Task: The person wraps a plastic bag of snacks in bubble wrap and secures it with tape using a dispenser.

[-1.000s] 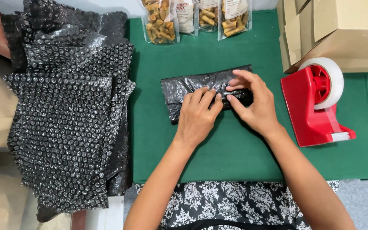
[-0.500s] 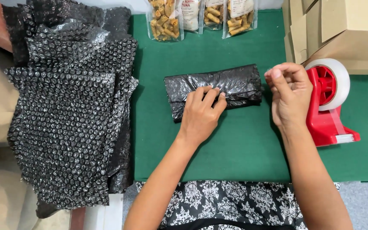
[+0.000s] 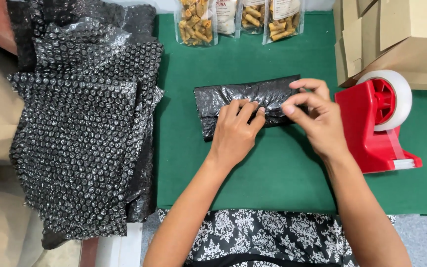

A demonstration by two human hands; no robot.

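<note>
Your left hand [image 3: 234, 132] presses flat, fingers spread, on crinkled black bubble-wrap parcel [image 3: 245, 101], oblong, lying mid green felt bench [image 3: 273, 173]. Your right hand [image 3: 317, 118] pinches at parcel's right end; what it grips, cannot tell. Red plastic tape dispenser [image 3: 371, 128] just beside. Knobbly black bubble-wrap sheets [image 3: 80, 138] stacked left.

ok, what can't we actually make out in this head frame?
- Contents of the black bubble-wrap bundle: wrapped all round, left hand on top.
- Whether the right hand pinches tape: too small and clear to tell.
- Snack pouches: tops cut by the upper edge.
- Cardboard boxes: cut by the top and right edges.
- Bubble-wrap stack: sheet count unreadable, layers overlap.
</note>
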